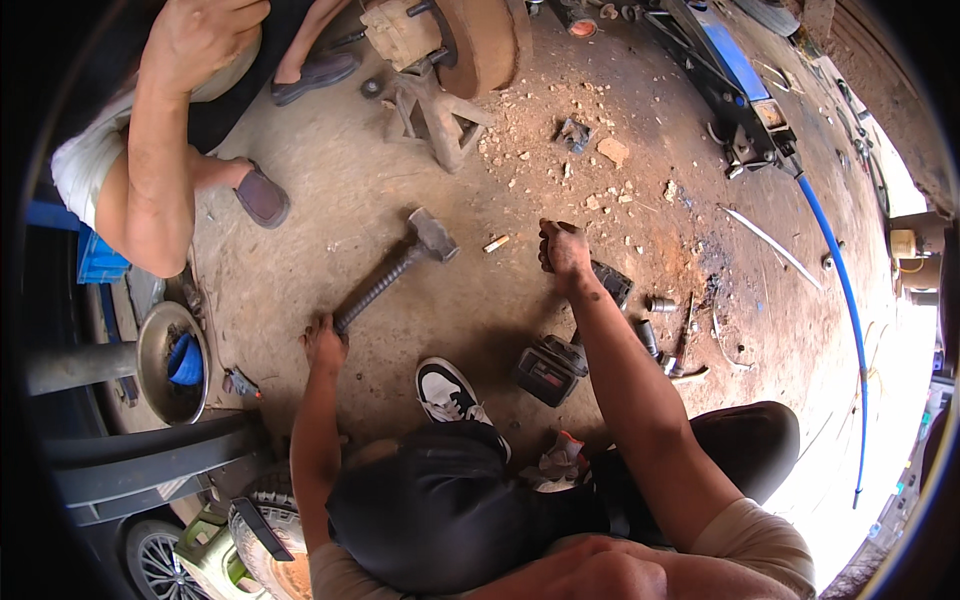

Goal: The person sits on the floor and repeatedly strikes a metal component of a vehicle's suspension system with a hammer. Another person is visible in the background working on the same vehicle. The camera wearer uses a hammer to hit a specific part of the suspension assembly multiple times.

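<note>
My left hand (325, 343) is closed round the end of a hammer's (385, 282) ribbed metal handle. The blocky steel head points away from me, low over the floor; I cannot tell whether it touches. My right hand (565, 250) is a dirty fist held over the floor to the right of the hammer head. Whatever it may hold is hidden by the fingers. Partly covered by my right forearm lies a dark cordless power tool (553, 370) with a bulky battery. A cigarette (496, 243) lies between the hammer head and my right fist.
A person (160, 150) squats at the left. Ahead stand a metal stand (437, 120) and a rusty drum (480, 45). Rubble (613, 150), sockets (660, 304) and a blue floor jack (745, 75) with a long handle are right. A metal bowl (172, 330) sits left.
</note>
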`<state>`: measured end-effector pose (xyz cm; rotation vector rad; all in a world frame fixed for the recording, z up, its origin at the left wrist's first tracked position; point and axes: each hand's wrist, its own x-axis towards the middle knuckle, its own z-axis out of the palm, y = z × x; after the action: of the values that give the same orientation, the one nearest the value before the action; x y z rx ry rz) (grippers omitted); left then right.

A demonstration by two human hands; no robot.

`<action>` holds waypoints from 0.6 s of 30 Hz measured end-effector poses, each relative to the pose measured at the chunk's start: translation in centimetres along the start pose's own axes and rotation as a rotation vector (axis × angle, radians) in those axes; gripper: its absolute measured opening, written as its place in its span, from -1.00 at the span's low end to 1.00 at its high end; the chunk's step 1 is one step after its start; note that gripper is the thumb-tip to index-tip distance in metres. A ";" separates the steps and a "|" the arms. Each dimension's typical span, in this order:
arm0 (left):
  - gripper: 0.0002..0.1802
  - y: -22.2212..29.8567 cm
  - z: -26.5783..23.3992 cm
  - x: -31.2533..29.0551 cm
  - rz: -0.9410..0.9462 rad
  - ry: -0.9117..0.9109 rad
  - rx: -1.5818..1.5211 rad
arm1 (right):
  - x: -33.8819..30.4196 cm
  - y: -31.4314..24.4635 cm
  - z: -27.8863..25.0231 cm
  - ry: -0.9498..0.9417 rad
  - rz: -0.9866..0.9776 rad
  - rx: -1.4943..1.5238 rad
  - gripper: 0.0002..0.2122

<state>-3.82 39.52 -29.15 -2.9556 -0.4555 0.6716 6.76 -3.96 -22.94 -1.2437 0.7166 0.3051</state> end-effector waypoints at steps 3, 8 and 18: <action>-0.38 -0.4 0.4 0.0 0.003 0.024 -0.011 | 0.1 0.3 0.3 0.015 0.015 0.003 -0.76; -0.51 1.0 -1.3 -1.7 0.048 -0.103 -0.090 | -0.1 0.3 -0.2 -0.037 0.009 -0.012 -0.77; -0.82 7.8 -7.5 -12.4 0.064 -0.644 -1.010 | -5.3 6.7 6.1 -0.596 0.385 -0.513 -0.24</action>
<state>-9.18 28.28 -18.38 -3.5415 -0.9867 1.8999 0.95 4.72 -23.69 -1.3849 0.3543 1.1808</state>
